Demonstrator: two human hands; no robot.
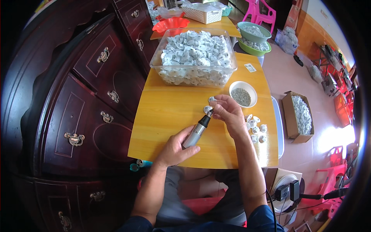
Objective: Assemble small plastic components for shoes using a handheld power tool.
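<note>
Centre of frame: left hand (pixel 174 150), fingers wrapped round a grey-and-black electric screwdriver (pixel 197 131), tilted above the bench (pixel 154 116); right hand (pixel 230 116), fingers narrowed at its tip (anything pinched there cannot be told). Presumably stiff, smooth, fairly heavy; best gripped round the body.

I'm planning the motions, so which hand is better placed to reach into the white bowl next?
Probably the right hand: it is closer to the white bowl, though busy near the tip of the power tool. The left hand is farther away, gripping the tool's body.
</note>
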